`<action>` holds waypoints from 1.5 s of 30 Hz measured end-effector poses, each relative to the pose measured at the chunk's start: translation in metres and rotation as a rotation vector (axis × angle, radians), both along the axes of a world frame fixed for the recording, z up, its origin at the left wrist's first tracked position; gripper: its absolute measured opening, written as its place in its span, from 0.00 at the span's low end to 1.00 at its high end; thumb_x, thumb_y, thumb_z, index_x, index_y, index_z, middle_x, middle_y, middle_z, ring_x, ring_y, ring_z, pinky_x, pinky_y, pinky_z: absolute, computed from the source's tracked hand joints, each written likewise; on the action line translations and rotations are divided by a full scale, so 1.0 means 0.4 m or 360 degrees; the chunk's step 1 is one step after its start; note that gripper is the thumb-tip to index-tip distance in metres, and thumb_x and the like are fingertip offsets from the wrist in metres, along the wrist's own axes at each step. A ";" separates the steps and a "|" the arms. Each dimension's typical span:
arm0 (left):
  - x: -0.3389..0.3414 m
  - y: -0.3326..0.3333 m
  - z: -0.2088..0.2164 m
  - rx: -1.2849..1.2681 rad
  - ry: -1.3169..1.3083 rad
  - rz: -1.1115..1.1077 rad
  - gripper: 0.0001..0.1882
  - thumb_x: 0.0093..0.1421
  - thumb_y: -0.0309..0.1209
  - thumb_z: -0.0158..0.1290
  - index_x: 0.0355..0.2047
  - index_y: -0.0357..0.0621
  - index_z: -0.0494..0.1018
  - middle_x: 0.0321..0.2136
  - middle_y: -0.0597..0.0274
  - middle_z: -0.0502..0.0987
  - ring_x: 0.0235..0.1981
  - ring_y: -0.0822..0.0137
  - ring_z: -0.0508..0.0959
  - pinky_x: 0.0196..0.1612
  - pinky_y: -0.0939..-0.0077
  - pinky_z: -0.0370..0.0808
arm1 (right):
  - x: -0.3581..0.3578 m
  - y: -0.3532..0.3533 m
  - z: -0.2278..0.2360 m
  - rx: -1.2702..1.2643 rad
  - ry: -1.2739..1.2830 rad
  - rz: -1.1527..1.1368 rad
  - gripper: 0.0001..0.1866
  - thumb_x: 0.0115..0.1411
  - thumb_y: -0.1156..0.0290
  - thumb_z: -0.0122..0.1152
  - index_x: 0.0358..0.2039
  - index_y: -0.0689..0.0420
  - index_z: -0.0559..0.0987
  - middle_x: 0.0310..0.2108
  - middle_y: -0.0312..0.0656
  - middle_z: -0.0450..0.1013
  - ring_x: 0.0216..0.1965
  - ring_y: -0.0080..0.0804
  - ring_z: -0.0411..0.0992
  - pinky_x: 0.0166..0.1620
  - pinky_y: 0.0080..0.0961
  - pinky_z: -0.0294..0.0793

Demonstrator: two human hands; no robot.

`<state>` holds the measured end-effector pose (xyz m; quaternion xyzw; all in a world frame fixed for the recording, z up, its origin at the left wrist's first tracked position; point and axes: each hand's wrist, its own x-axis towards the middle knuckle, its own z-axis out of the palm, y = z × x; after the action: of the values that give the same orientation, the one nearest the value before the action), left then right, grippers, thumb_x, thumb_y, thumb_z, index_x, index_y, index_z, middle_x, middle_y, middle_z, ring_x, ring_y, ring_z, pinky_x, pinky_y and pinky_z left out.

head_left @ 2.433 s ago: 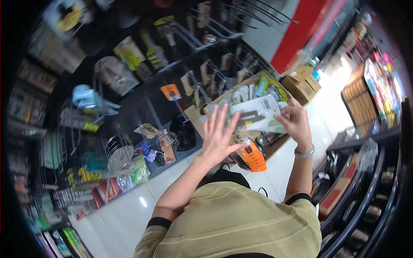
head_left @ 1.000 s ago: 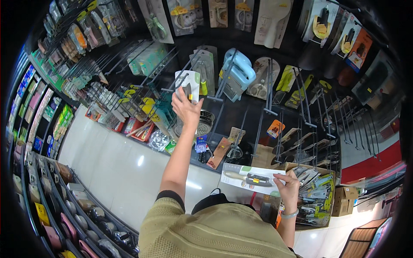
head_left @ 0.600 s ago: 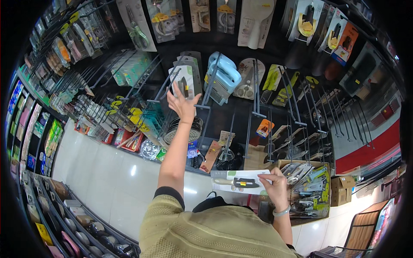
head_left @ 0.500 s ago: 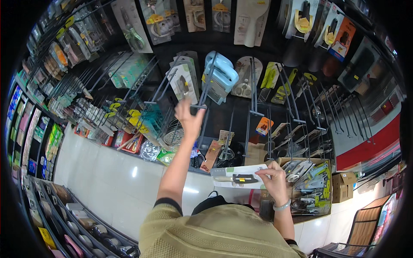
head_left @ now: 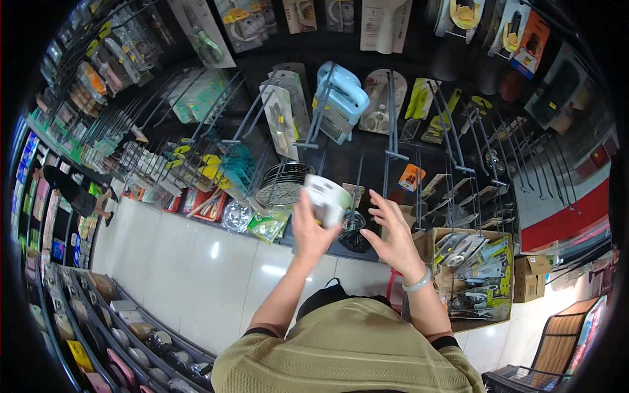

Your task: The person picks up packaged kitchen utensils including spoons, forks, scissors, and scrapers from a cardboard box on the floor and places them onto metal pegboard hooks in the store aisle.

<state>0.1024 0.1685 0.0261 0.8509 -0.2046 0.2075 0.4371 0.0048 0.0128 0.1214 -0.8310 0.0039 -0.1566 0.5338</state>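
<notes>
My left hand [head_left: 310, 236] is closed around a white carded package [head_left: 322, 194], lifted in front of the rack. A green patch and a dark item show on the card, but motion blurs it and its kind is hard to make out. My right hand [head_left: 396, 237] is just to the right of the package, fingers spread, holding nothing. Similar white carded utensils [head_left: 280, 121] hang on a hook beyond the left hand. Beside them hang light blue handled graters [head_left: 341, 98].
Long metal hooks [head_left: 395, 150] stick out from the rack toward me. Lower down are round perforated metal pans [head_left: 285, 183] and an open carton of packaged utensils [head_left: 475, 275] on the right. A person's legs [head_left: 82, 193] are in the aisle at far left.
My left hand has drawn back from the hanging packages and now holds a carded package. My right hand has let go of the card it pinched, risen and opened. A person has appeared at far left.
</notes>
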 end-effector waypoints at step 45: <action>0.392 -0.056 -0.067 -0.0195 -0.0634 0.0310 0.37 0.53 0.40 0.58 0.56 0.36 0.54 0.47 0.43 0.55 0.42 0.52 0.65 0.44 0.57 0.68 | -0.505 -0.250 -0.355 0.0388 0.0499 -0.1369 0.23 0.52 0.74 0.59 0.50 0.60 0.69 0.36 0.44 0.73 0.39 0.31 0.73 0.44 0.25 0.71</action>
<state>0.2591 0.1460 -0.0007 0.7807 -0.1909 0.4246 0.4168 -0.1971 -0.0872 -0.0207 -0.6988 0.4468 -0.2344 0.5070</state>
